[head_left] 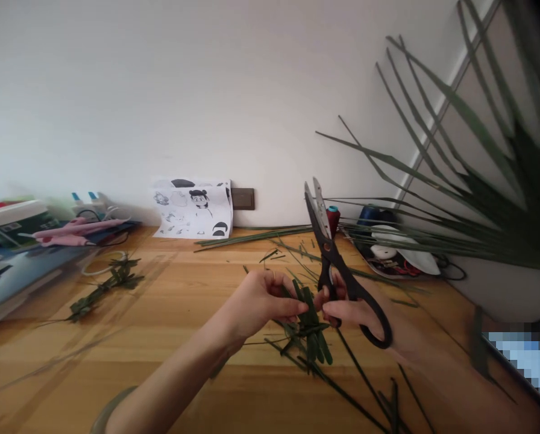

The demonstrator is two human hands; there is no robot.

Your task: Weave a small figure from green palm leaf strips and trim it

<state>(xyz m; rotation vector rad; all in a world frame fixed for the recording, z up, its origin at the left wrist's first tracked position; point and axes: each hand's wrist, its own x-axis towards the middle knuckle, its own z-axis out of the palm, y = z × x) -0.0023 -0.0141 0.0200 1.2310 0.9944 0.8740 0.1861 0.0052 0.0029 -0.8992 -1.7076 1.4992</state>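
My left hand [274,301] pinches a small woven piece of green leaf strips [313,325] over the middle of the table. Close beside it, my right hand [342,307] is closed around black-handled scissors [337,259], whose blades point up and stand apart. The right fingertips are near the woven leaf piece; whether they touch it I cannot tell. Long leaf strips [355,361] trail from around the piece toward the front right. A second woven leaf piece [107,286] lies on the table to the left.
Palm leaves [478,223] fan out at the right. A drawing sheet [195,208] leans on the wall. At the back stand a red thread spool [332,218] and a tray of small items [396,259]. A pink glue gun [75,232] and tape roll [93,265] are left.
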